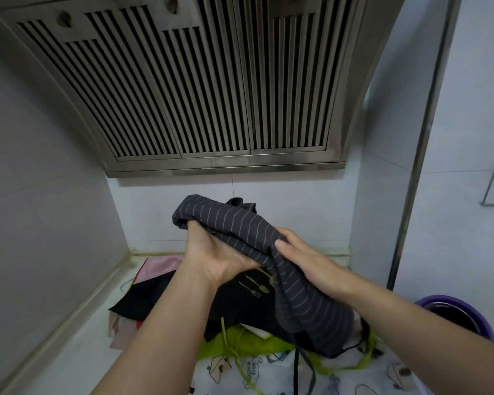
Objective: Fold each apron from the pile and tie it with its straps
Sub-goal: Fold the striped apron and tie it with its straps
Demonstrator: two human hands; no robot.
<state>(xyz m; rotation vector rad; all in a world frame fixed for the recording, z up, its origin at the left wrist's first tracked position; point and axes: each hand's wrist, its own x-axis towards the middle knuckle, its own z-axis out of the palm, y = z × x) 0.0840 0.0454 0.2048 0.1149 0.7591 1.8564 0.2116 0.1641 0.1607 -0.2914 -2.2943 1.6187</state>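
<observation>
Left hand (211,252) and right hand (305,260) grip striped apron (234,220) above the pile (154,297).

Pile (143,297) half-hidden (behind arms (166,323)).

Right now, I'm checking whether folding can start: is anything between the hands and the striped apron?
Nothing visible does. The left hand and the right hand both grip the striped apron, which is held up above the pile. Its straps hang down over that pile.
</observation>
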